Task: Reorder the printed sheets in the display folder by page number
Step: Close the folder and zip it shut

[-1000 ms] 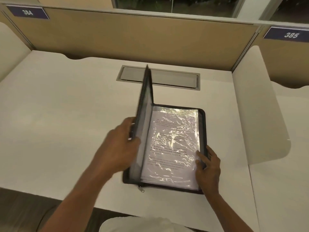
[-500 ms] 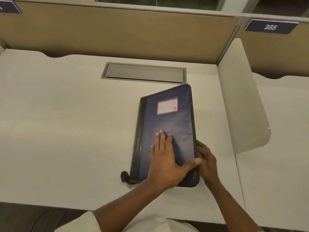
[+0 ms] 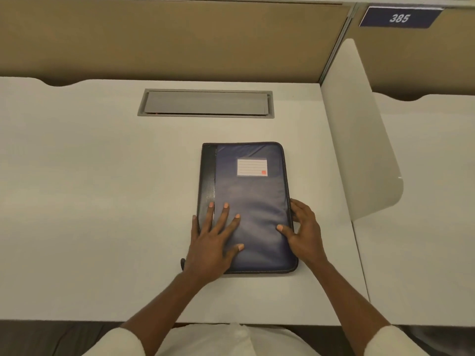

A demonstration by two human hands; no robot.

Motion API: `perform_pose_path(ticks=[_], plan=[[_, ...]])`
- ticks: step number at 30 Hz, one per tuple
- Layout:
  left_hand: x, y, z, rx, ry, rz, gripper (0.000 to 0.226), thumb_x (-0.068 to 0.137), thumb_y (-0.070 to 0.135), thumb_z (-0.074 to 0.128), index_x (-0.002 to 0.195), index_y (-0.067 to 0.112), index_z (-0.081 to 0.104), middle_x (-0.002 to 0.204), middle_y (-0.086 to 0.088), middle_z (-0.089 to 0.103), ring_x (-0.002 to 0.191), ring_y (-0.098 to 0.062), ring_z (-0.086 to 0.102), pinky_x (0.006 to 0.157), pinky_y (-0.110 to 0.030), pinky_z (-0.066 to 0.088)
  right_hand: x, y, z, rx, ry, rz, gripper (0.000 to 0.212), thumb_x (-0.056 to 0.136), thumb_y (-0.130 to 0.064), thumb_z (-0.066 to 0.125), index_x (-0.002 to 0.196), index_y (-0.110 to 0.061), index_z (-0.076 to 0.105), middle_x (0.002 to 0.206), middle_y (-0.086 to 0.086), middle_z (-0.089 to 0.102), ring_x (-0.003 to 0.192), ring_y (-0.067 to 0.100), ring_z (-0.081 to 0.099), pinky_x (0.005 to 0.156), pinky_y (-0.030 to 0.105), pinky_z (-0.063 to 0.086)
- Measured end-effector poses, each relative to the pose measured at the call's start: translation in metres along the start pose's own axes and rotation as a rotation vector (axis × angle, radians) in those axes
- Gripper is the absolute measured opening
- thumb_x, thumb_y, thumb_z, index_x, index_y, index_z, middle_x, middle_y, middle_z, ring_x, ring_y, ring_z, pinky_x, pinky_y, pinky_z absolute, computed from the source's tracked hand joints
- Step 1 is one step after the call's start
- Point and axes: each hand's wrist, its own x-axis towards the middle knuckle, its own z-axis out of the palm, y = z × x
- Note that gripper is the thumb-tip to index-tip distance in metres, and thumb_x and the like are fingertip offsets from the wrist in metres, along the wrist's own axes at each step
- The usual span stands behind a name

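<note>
We find the display folder (image 3: 252,201) closed and lying flat on the desk (image 3: 90,201), right of centre and nearer the front edge than the rear. Its long sides run front to rear. The cover is dark blue, with a black spine strip (image 3: 208,176) down its left side and a white ruled label (image 3: 252,167) carrying a small red mark on the rear half. The sheets inside are hidden by the closed cover.

The left hand (image 3: 213,242) lies palm down on the front left part of the folder. Its fingers (image 3: 225,214) are straight and spread wide, reaching across the spine strip and onto the blue cover, with the thumb splayed to the right; it grips nothing. The right hand (image 3: 305,232) rests at the folder's right edge near the front right corner. Its thumb lies on the cover and its loosely bent fingers sit against the zipped edge. We cannot tell whether any fingertip reaches under that edge.

A dark zip pull (image 3: 183,263) pokes out beside the left wrist at the folder's front left corner.

A grey hatch (image 3: 205,103) is set into the desk near the rear edge, well apart from the folder. A tan partition (image 3: 167,39) stands behind the rear edge, and a white divider (image 3: 359,140) rises along the right edge. A blue plate (image 3: 399,18) reading 385 is fixed beyond it.
</note>
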Motion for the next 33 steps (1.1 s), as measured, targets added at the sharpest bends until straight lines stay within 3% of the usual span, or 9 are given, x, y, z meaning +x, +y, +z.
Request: perform_pose_path(ticks=[9,12,14,17,20,25,28,31,33], plan=[[0.020,-0.049,-0.017,-0.144,-0.072,0.144,0.063,0.112,0.047,0.040,0.168,0.041,0.012,0.175,0.019,-0.007,0.161,-0.014,-0.021,0.131,-0.056,0.007,0.026,-0.011,0.022,-0.170,0.098,-0.015,0.071,0.087,-0.016,0.084,0.148,0.000,0.053,0.149,0.016,0.052,0.135,0.035,0.049,0.116,0.046,0.043],[0.024,-0.060,-0.026,-0.297,-0.084,0.133,0.059,0.111,0.027,0.051,0.166,0.032,0.029,0.175,0.017,0.008,0.162,-0.009,-0.010,0.131,-0.049,0.015,0.029,-0.017,0.025,-0.223,0.107,0.017,0.071,0.086,-0.015,0.085,0.148,0.001,0.053,0.148,0.017,0.052,0.135,0.036,0.048,0.114,0.042,0.042],[0.019,-0.065,-0.034,-0.385,-0.029,0.058,0.052,0.107,0.022,0.061,0.157,0.025,0.049,0.172,0.012,0.026,0.162,-0.009,0.012,0.129,-0.045,0.028,0.023,-0.023,0.028,-0.274,0.140,0.022,0.066,0.087,-0.016,0.084,0.145,-0.001,0.056,0.146,0.017,0.053,0.134,0.036,0.048,0.112,0.046,0.047],[-0.001,-0.072,-0.040,-0.481,0.159,-0.070,0.030,0.099,0.025,0.073,0.128,0.024,0.072,0.152,0.010,0.055,0.139,-0.014,0.051,0.105,-0.044,0.056,0.000,-0.041,0.037,-0.373,0.274,-0.056,0.046,0.088,-0.008,0.080,0.132,-0.006,0.068,0.143,0.017,0.053,0.130,0.036,0.048,0.104,0.051,0.051],[-0.037,-0.083,-0.036,-0.537,0.263,-0.172,0.019,0.095,0.030,0.077,0.114,0.026,0.072,0.121,0.016,0.060,0.109,-0.008,0.063,0.076,-0.036,0.064,-0.034,-0.057,0.057,-0.414,0.364,-0.259,0.024,0.088,-0.002,0.074,0.111,-0.008,0.073,0.130,0.017,0.059,0.117,0.035,0.054,0.093,0.043,0.047],[-0.092,-0.095,-0.026,-0.543,0.116,-0.193,0.028,0.091,0.060,0.073,0.103,0.034,0.071,0.105,0.022,0.063,0.093,-0.002,0.064,0.073,-0.029,0.061,-0.098,-0.078,0.112,-0.249,0.133,-0.317,0.011,0.093,-0.023,0.077,0.091,-0.015,0.069,0.095,-0.001,0.061,0.089,0.013,0.054,0.070,0.023,0.048],[-0.106,-0.104,-0.017,-0.388,0.044,-0.088,0.033,0.089,0.053,0.079,0.115,0.036,0.071,0.119,0.018,0.060,0.100,-0.006,0.058,0.080,-0.023,0.058,-0.125,-0.085,0.149,-0.252,0.033,-0.323,0.023,0.094,-0.045,0.071,0.088,-0.022,0.071,0.087,-0.009,0.064,0.079,0.005,0.055,0.063,0.018,0.050],[-0.107,-0.106,-0.008,-0.355,0.106,-0.064,0.018,0.093,0.039,0.077,0.107,0.028,0.076,0.108,0.012,0.066,0.093,-0.008,0.058,0.078,-0.031,0.060,-0.139,-0.093,0.176,-0.328,0.053,-0.302,0.049,0.094,-0.069,0.055,0.090,-0.023,0.074,0.085,-0.007,0.071,0.070,0.008,0.063,0.063,0.015,0.049],[-0.108,-0.105,-0.006,-0.392,0.129,-0.083,0.022,0.095,0.043,0.069,0.103,0.024,0.077,0.101,0.009,0.069,0.087,-0.009,0.062,0.077,-0.032,0.061,-0.144,-0.097,0.189,-0.364,0.079,-0.240,0.045,0.091,-0.066,0.060,0.095,-0.023,0.074,0.088,-0.005,0.072,0.071,0.011,0.067,0.063,0.016,0.047]])
